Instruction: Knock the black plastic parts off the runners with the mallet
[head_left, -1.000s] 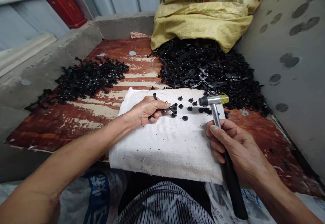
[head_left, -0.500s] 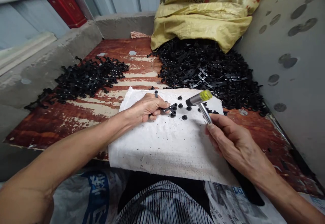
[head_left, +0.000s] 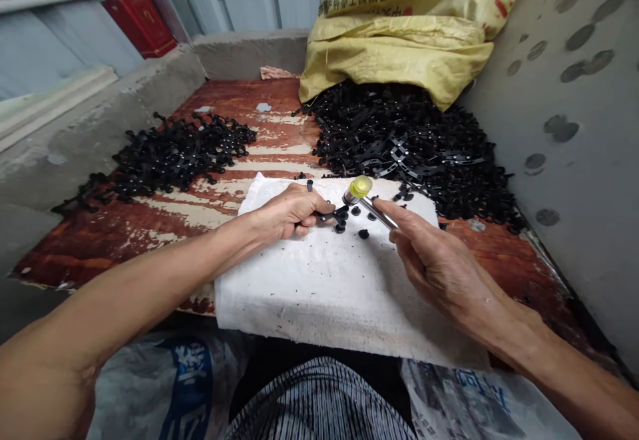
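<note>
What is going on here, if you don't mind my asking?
A person's left hand holds a black jointed part over a white cloth, while the right hand grips a hammer, yellow end up, near that part. Small black pieces lie scattered on the cloth. Beyond them, a smaller heap of black parts sits to the left, and a larger heap lies by a yellow sack.
</note>
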{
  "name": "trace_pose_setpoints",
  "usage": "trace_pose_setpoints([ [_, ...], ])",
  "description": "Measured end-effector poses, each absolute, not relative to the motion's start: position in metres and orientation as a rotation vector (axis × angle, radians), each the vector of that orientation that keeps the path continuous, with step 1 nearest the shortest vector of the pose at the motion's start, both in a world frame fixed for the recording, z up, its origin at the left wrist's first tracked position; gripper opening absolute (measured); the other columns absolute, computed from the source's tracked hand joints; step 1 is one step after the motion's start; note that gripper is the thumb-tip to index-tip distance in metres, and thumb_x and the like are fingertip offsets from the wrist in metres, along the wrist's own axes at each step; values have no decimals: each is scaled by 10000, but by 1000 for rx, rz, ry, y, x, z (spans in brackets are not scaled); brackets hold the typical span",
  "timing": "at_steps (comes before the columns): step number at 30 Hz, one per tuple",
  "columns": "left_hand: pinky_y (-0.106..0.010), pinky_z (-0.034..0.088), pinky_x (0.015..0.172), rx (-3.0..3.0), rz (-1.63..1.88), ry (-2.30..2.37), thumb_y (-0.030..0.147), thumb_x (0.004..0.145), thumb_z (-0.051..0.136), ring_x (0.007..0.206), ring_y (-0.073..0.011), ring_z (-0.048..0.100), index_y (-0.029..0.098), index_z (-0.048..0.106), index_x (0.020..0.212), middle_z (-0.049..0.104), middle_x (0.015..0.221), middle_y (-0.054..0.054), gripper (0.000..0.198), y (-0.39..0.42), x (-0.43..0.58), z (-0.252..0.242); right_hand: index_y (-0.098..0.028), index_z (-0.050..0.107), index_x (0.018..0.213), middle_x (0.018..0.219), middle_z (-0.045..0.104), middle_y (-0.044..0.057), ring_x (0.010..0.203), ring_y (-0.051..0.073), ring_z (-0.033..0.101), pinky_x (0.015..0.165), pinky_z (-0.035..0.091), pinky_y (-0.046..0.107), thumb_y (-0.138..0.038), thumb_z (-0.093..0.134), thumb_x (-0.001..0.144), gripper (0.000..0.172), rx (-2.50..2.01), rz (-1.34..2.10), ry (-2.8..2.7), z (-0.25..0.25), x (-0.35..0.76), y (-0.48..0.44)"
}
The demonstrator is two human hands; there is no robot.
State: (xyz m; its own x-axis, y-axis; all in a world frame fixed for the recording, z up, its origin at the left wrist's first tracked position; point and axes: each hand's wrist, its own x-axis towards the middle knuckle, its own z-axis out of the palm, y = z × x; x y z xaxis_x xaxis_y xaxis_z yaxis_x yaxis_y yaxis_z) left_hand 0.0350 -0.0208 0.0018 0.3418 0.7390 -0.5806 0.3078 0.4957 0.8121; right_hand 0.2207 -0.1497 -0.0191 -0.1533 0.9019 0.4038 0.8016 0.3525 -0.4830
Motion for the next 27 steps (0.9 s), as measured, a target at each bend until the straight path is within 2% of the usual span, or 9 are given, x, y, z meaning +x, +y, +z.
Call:
trace_pose_setpoints([
  [5, -163, 131, 309, 1071, 376, 1225, 42, 729, 658, 294, -11, 303, 151, 526, 556, 638, 522, -56, 243, -21, 33, 0, -265, 458, 1457, 1121, 707, 105, 961, 238, 689, 831, 577, 400, -115, 418, 928, 551, -1409, 165, -1829, -9, 213, -154],
  [10, -161, 140, 301, 1072, 376, 1242, 40, 741, 623, 288, -10, 300, 153, 532, 562, 640, 521, -54, 230, -21, 35, -1, -229, 500, 1435, 863, 699, 93, 705, 243, 667, 696, 587, 445, -150, 395, 906, 545, -1538, 203, -1979, -11, 218, -151],
  [11, -159, 144, 302, 1071, 380, 1250, 36, 744, 618, 288, -11, 302, 155, 528, 563, 641, 520, -56, 234, -21, 35, -1, -227, 506, 1429, 891, 707, 98, 737, 248, 678, 714, 586, 450, -145, 396, 905, 542, -1528, 216, -2003, -11, 219, -151],
  [15, -160, 143, 301, 1067, 400, 1223, 42, 743, 631, 283, -13, 293, 161, 514, 556, 629, 508, -46, 251, -22, 34, -3, -268, 447, 1468, 1222, 671, 114, 994, 258, 684, 875, 558, 438, -126, 437, 923, 563, -1438, 46, -1814, -6, 215, -155],
  [17, -162, 140, 300, 1063, 400, 1213, 46, 737, 645, 284, -12, 285, 159, 523, 556, 633, 513, -46, 246, -22, 34, -3, -251, 439, 1473, 1153, 693, 116, 920, 255, 695, 853, 567, 443, -125, 427, 915, 572, -1506, 27, -1780, -10, 214, -156],
  [19, -159, 149, 302, 1060, 396, 1235, 44, 742, 640, 288, -12, 292, 153, 535, 556, 639, 516, -57, 239, -23, 34, -2, -228, 477, 1450, 955, 724, 97, 802, 248, 697, 775, 587, 446, -122, 396, 887, 578, -1567, 179, -1961, -16, 215, -153],
  [20, -157, 152, 303, 1064, 394, 1249, 43, 746, 635, 289, -11, 298, 149, 540, 556, 641, 516, -63, 237, -23, 34, -2, -221, 489, 1441, 922, 729, 93, 794, 247, 700, 773, 589, 451, -118, 395, 879, 579, -1591, 245, -1998, -19, 217, -152],
  [23, -159, 153, 304, 1073, 403, 1246, 52, 739, 649, 291, -11, 304, 150, 538, 555, 644, 520, -64, 236, -24, 34, -2, -229, 467, 1457, 1081, 727, 109, 924, 258, 707, 846, 580, 472, -122, 415, 900, 570, -1537, 283, -1948, -14, 219, -151],
  [27, -172, 130, 307, 1059, 404, 1244, 42, 749, 640, 286, -9, 279, 156, 513, 550, 629, 509, -50, 262, -23, 33, -2, -291, 426, 1480, 1283, 654, 92, 1106, 273, 665, 921, 568, 456, -133, 444, 939, 564, -1441, 149, -1791, 4, 212, -159],
])
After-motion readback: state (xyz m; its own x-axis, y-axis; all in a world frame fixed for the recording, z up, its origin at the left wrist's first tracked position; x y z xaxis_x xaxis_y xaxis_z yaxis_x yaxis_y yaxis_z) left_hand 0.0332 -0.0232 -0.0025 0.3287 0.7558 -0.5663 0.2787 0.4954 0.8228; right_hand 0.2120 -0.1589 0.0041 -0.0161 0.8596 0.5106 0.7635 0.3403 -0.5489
